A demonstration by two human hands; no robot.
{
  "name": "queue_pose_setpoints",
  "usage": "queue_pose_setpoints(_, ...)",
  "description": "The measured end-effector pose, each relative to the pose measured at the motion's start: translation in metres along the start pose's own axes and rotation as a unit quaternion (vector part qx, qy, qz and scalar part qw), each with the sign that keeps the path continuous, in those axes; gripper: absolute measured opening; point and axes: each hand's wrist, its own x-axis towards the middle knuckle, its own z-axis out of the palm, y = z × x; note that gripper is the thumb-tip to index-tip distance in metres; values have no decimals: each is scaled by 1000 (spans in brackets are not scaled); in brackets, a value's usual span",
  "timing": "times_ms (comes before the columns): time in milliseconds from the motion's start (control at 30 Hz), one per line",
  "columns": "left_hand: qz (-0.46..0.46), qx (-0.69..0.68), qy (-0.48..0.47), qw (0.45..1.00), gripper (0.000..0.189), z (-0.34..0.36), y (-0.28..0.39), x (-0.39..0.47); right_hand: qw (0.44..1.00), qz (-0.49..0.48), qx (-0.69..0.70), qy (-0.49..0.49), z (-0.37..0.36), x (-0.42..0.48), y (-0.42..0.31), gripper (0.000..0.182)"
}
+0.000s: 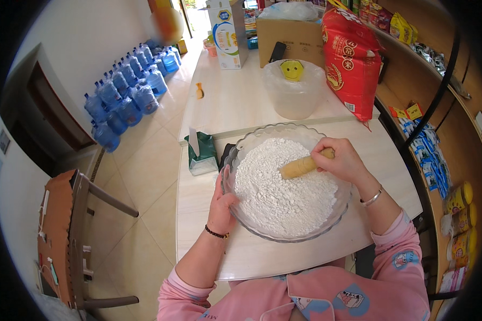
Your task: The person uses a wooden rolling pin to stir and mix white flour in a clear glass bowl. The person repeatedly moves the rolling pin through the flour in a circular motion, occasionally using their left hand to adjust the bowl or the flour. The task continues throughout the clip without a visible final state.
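Note:
A large clear bowl (347, 210) with a scalloped rim sits on the pale table in front of me. It holds a wide heap of white, crumbly flour (281, 204), with small lumps across its surface. My left hand (223, 206) grips the bowl's left side, thumb over the rim. In my right hand (341, 158) is a short, thick wooden stick (301, 166), held near its upper end above the right half of the bowl. The stick slants down to the left, and its lower end touches the flour.
Left of the bowl stands an opened green packet (203, 154) with something pale inside. Behind it, a raised tabletop bears a translucent tub (293, 96), a red sack (351, 64), a cardboard box (301, 40) and a white carton (227, 36). Stocked shelves (450, 96) line the right.

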Motion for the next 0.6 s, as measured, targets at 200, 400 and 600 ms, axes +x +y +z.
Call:
queue_pose_setpoints(200,7,15,-16,1000,84,-8,-2,6,997,-61,-51,-21,13,-30,-5,13)
queue_pose_setpoints(400,-25,23,-57,998,87,-14,8,9,986,-150,-76,-17,6,-64,-20,10)
queue_pose_setpoints(600,-35,51,-67,996,88,-18,11,11,970,-132,-176,100,-32,-65,-34,7)
